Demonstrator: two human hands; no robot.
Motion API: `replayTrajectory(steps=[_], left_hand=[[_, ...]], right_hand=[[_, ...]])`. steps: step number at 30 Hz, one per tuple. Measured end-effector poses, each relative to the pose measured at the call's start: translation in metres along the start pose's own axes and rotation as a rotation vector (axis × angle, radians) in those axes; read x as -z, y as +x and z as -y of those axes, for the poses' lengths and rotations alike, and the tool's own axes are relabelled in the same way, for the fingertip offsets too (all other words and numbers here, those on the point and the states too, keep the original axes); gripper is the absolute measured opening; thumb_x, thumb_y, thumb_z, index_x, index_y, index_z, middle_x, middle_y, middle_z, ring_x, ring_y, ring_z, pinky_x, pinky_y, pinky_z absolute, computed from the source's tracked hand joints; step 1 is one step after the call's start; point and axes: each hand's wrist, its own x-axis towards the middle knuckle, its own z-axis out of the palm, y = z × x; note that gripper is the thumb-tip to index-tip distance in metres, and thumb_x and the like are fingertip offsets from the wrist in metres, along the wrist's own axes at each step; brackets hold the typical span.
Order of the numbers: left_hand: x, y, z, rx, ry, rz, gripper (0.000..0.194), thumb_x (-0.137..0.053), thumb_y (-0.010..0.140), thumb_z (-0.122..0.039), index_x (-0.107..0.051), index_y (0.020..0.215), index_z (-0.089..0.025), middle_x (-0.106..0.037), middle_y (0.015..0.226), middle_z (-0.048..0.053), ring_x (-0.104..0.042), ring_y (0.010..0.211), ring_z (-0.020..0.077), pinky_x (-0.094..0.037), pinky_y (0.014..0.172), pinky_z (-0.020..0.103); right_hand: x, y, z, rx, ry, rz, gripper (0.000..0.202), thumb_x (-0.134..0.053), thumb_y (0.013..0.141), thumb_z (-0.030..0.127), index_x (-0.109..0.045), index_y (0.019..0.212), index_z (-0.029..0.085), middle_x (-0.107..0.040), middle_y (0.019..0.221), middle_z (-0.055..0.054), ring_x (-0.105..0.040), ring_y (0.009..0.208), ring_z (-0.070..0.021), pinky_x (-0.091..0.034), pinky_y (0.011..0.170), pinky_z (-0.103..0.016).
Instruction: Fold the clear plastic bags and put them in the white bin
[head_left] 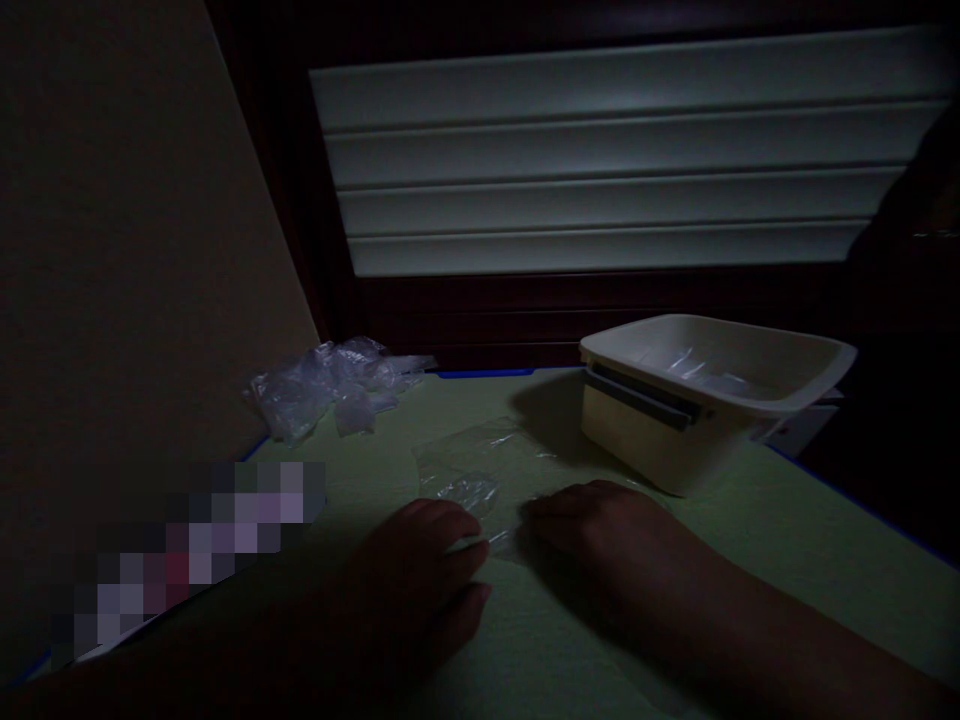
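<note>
A thin clear plastic bag (487, 455) lies spread and wrinkled on the green-covered table in front of me. My left hand (431, 560) rests at its near left edge, fingers loosely bent and the thumb standing apart. A pale sliver shows between two of those fingers. On the bag's right side is my right hand (600, 525), its fingers curled down together on the film; the fingertips are partly lost in shadow. Farther back on the left sits a heap of crumpled clear plastic bags (337, 385).
A cream plastic bin (652, 440) with a dark grey handle stands at the back right, some clear plastic inside it. Along the left table edge lies a pixelated item (240, 525). A wall closes off the left, and a dark-framed slatted panel (600, 170) the back.
</note>
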Motion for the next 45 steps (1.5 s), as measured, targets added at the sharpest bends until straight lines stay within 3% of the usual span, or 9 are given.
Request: replayTrajectory(steps=[5,9,14,17,22,26,34,41,45], left_hand=[[0.000,0.000,0.000,-0.020,0.017,-0.040,0.017,-0.045,0.084,-0.019,-0.058,0.096,-0.015,-0.061,0.095,0.009,-0.055,0.087,0.0201,-0.048,0.077,0.034],[0.000,-0.001,-0.003,0.028,0.067,-0.056,0.017,-0.045,0.084,-0.019,-0.059,0.093,-0.016,-0.062,0.097,0.008,-0.056,0.089,0.0208,-0.048,0.080,0.035],[0.001,-0.003,-0.004,0.073,0.112,-0.139,0.019,-0.043,0.084,-0.018,-0.055,0.099,-0.016,-0.061,0.102,0.009,-0.055,0.097,0.0228,-0.047,0.084,0.038],[0.002,-0.002,-0.003,0.009,0.083,-0.139,0.021,-0.042,0.085,-0.016,-0.052,0.103,-0.016,-0.060,0.103,0.009,-0.055,0.097,0.0219,-0.048,0.082,0.037],[0.005,0.001,-0.004,-0.142,0.002,-0.111,0.013,-0.043,0.088,-0.016,-0.053,0.095,-0.017,-0.062,0.097,0.008,-0.057,0.090,0.0177,-0.049,0.079,0.030],[0.007,0.002,-0.006,-0.133,-0.021,-0.087,0.015,-0.039,0.089,-0.016,-0.054,0.088,-0.016,-0.063,0.091,0.007,-0.058,0.084,0.0162,-0.050,0.076,0.028],[0.002,-0.001,-0.002,-0.132,-0.005,-0.118,0.015,-0.041,0.089,-0.017,-0.052,0.099,-0.016,-0.062,0.093,0.007,-0.058,0.086,0.0168,-0.050,0.075,0.028],[0.004,0.001,-0.003,-0.160,0.010,-0.174,0.013,-0.040,0.091,-0.018,-0.053,0.094,-0.015,-0.063,0.088,0.006,-0.059,0.083,0.0155,-0.050,0.075,0.024],[0.005,0.001,-0.004,-0.160,0.012,-0.166,0.014,-0.040,0.091,-0.019,-0.053,0.092,-0.016,-0.063,0.089,0.006,-0.059,0.085,0.0158,-0.050,0.075,0.025]], right_hand=[[0.008,0.001,-0.014,-0.258,-0.105,0.123,0.023,-0.048,0.076,0.008,-0.068,0.081,0.017,-0.070,0.080,-0.011,-0.066,0.070,-0.0202,-0.043,0.059,-0.025],[0.011,0.002,-0.013,-0.326,-0.140,0.157,0.026,-0.045,0.076,0.007,-0.068,0.086,0.017,-0.070,0.083,-0.011,-0.066,0.073,-0.0225,-0.043,0.059,-0.027],[0.014,0.000,-0.002,-0.276,-0.050,0.082,0.022,-0.046,0.079,0.013,-0.067,0.085,0.018,-0.069,0.082,-0.009,-0.065,0.068,-0.0192,-0.042,0.056,-0.024],[0.013,-0.002,0.000,-0.196,-0.020,0.022,0.020,-0.046,0.080,0.014,-0.066,0.084,0.017,-0.067,0.081,-0.008,-0.063,0.066,-0.0168,-0.041,0.056,-0.022],[0.009,-0.001,-0.002,-0.178,-0.055,0.043,0.019,-0.045,0.080,0.011,-0.064,0.081,0.016,-0.065,0.081,-0.010,-0.061,0.068,-0.0177,-0.042,0.059,-0.024],[0.004,0.000,-0.004,-0.185,-0.092,0.055,0.020,-0.043,0.082,0.013,-0.064,0.082,0.015,-0.064,0.081,-0.010,-0.060,0.069,-0.0198,-0.042,0.059,-0.028],[0.001,-0.004,0.003,0.000,0.196,-0.114,0.014,-0.048,0.076,0.007,-0.059,0.081,0.016,-0.055,0.082,-0.006,-0.053,0.072,-0.0149,-0.040,0.061,-0.023],[0.004,-0.007,0.000,0.130,0.504,0.124,0.002,-0.062,0.078,0.019,-0.061,0.078,0.018,-0.060,0.079,0.001,-0.055,0.070,-0.0106,-0.040,0.062,-0.019],[-0.001,-0.009,-0.004,0.151,0.602,0.207,0.015,-0.072,0.070,0.025,-0.064,0.079,0.018,-0.062,0.082,0.001,-0.057,0.074,-0.0108,-0.041,0.063,-0.018]])
